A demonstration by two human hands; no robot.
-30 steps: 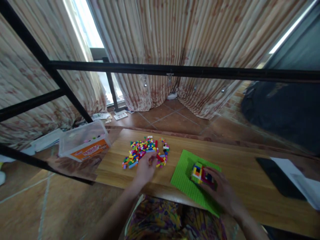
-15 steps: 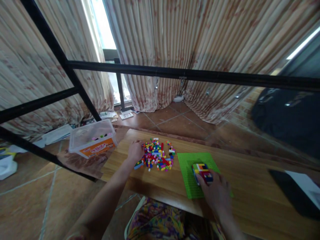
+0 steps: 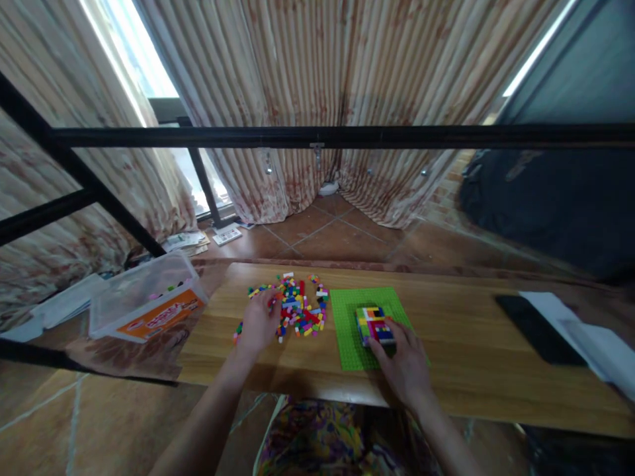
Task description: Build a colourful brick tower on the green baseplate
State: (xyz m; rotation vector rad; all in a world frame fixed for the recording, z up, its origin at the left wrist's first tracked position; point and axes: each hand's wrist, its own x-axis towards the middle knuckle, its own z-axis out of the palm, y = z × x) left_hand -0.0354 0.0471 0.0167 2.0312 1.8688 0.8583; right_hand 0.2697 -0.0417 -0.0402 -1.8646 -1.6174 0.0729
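Note:
A heap of small colourful toy bricks (image 3: 302, 309) lies on the wooden table, left of a green baseplate (image 3: 348, 354). At the heap's left side is my left hand (image 3: 260, 318), its fingers bent down and drawn together among the bricks. Whatever sits at those fingertips is too small to make out. On the baseplate stands a multicoloured brick build (image 3: 373, 322), with yellow, white, red and blue parts on top. My right hand (image 3: 405, 360) grips this build from its right and near sides, thumb at the front, fingers along the right edge.
A clear plastic bin (image 3: 149, 297) with an orange label stands left of the table (image 3: 461, 344) with a few bricks inside. On the table's right lie a black flat item (image 3: 538, 330) and white paper (image 3: 555, 317). A black metal bar (image 3: 347, 137) crosses beyond the table.
The view has turned to the right. My left hand has moved farther over the heap, and a few bricks now show on its left side. My right hand stays at the brick build.

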